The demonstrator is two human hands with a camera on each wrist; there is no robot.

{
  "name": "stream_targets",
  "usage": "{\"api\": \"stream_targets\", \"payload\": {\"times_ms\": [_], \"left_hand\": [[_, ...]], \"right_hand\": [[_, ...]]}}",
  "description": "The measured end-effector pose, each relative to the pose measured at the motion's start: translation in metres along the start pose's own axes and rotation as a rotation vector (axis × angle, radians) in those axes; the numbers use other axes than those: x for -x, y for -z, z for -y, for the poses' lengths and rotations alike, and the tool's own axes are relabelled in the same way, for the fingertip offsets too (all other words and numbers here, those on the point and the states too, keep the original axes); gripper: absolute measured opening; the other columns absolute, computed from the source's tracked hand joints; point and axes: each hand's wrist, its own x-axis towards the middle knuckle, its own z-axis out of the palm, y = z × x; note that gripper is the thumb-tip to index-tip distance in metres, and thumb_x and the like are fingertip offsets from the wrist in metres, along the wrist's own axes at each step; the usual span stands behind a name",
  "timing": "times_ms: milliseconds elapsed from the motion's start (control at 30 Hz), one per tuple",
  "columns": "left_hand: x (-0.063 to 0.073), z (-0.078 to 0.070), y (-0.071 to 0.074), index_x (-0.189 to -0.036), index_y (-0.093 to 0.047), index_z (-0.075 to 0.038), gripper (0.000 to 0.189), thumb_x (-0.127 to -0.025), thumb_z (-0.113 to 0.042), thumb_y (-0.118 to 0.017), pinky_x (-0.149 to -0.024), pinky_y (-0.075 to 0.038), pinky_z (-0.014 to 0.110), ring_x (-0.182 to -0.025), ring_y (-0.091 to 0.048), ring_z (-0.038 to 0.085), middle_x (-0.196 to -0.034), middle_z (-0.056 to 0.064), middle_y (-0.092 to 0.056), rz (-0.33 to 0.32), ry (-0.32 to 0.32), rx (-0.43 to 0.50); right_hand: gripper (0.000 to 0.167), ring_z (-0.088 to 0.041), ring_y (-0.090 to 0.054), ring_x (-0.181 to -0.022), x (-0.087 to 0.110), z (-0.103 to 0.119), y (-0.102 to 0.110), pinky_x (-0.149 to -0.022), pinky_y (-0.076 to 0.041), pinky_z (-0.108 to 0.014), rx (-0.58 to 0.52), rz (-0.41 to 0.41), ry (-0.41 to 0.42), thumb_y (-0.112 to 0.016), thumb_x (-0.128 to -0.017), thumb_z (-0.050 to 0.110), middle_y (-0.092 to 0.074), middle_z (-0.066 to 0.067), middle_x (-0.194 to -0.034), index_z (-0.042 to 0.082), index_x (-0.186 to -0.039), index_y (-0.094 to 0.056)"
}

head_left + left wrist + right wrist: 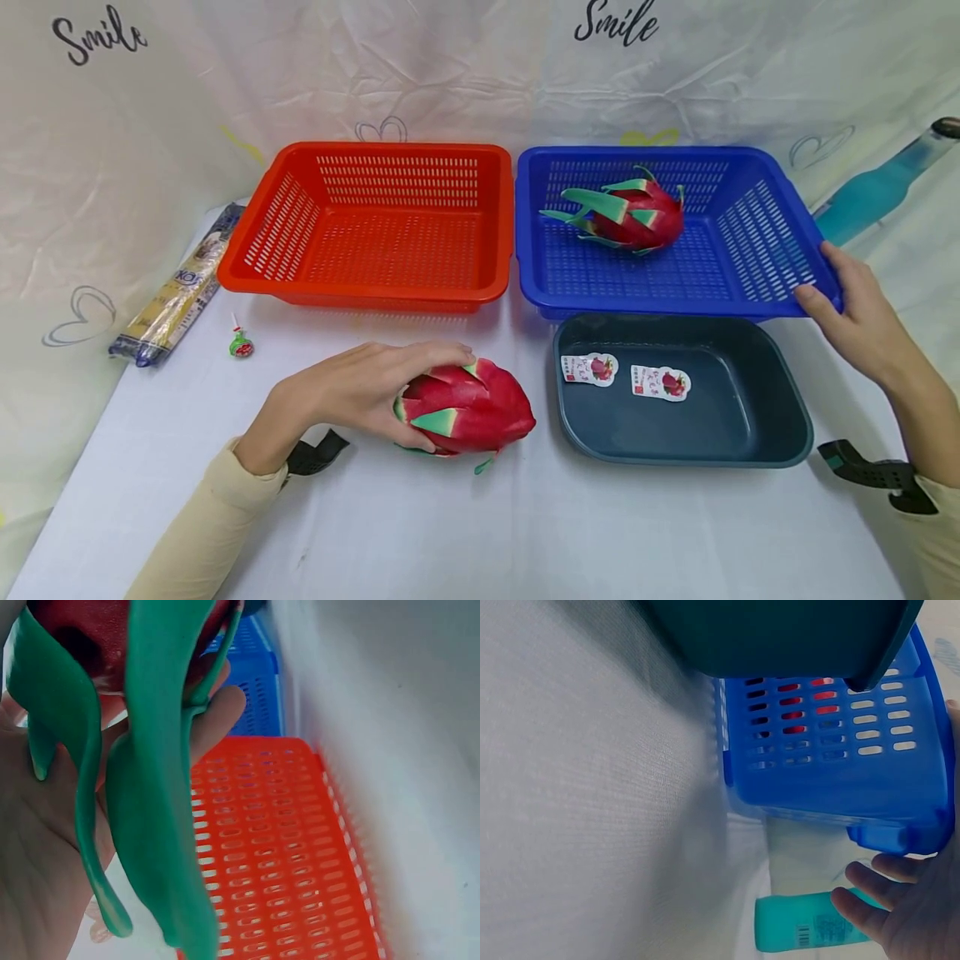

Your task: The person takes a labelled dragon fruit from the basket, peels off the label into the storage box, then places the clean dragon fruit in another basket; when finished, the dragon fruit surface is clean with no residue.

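Observation:
My left hand (367,387) grips a red dragon fruit (487,408) from its leafy end, thumb on the near side and fingers over the top. Its long green leaves (161,772) hang past the palm in the left wrist view. At the right, my right hand (862,321) holds the near right corner of the blue basket (765,304), thumb over the rim and the other fingers outside below it. A second dragon fruit (652,217) lies inside that basket, its leaves pointing left.
A red basket (360,296) stands left of the blue one. In front of the blue basket sits a dark tray (720,429) with two stickers (660,383). A long packet (180,287) and a lollipop (241,343) lie left; a teal bottle (870,200) is at right.

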Motion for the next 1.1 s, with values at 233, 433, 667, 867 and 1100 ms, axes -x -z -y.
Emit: {"api": "stream_targets", "payload": {"times_ms": [233,433,667,867,1100], "left_hand": [[0.003,-0.006,0.012,-0.142,-0.041,-0.026,0.084,-0.072,-0.056,-0.078,-0.084,-0.056,0.024,-0.117,-0.057,0.005,-0.135,-0.008,-0.055,-0.078,-0.015,-0.024],[0.007,-0.003,0.022,-0.144,-0.038,-0.023,0.089,-0.071,-0.054,-0.079,-0.085,-0.057,0.026,-0.123,-0.054,0.009,-0.140,-0.006,-0.052,-0.122,-0.013,-0.021],[0.011,-0.002,0.027,-0.146,-0.036,-0.020,0.092,-0.072,-0.050,-0.080,-0.085,-0.057,0.026,-0.124,-0.053,0.011,-0.141,-0.003,-0.051,-0.148,-0.015,0.047],[0.015,-0.003,0.032,-0.145,-0.036,-0.016,0.096,-0.068,-0.043,-0.086,-0.085,-0.057,0.027,-0.125,-0.053,0.012,-0.141,0.000,-0.050,-0.197,-0.026,0.060],[0.019,-0.005,0.042,-0.144,-0.040,-0.011,0.100,-0.061,-0.034,-0.092,-0.082,-0.058,0.028,-0.124,-0.052,0.013,-0.139,0.004,-0.052,-0.265,-0.049,0.079]], "right_hand": [[0.074,-0.056,-0.011,-0.142,0.001,-0.001,0.000,-0.098,-0.014,-0.080,0.005,0.009,-0.004,-0.047,-0.097,0.024,-0.004,-0.019,-0.162,0.032,-0.156,-0.003],[0.074,-0.052,-0.011,-0.145,0.001,-0.001,0.002,-0.099,-0.014,-0.080,-0.007,0.027,-0.019,-0.047,-0.097,0.025,-0.003,-0.016,-0.163,0.034,-0.156,-0.002],[0.074,-0.047,-0.014,-0.146,0.001,-0.001,0.002,-0.100,-0.016,-0.079,-0.011,0.009,-0.009,-0.049,-0.097,0.023,-0.007,-0.016,-0.163,0.033,-0.156,-0.005],[0.075,-0.052,-0.012,-0.144,0.001,0.000,0.002,-0.100,-0.015,-0.079,-0.005,0.001,-0.012,-0.049,-0.097,0.024,-0.005,-0.018,-0.162,0.031,-0.156,-0.004],[0.075,-0.052,-0.013,-0.144,0.001,-0.001,0.001,-0.099,-0.016,-0.079,-0.008,-0.002,-0.008,-0.049,-0.097,0.024,-0.006,-0.019,-0.162,0.031,-0.156,-0.004]]}}
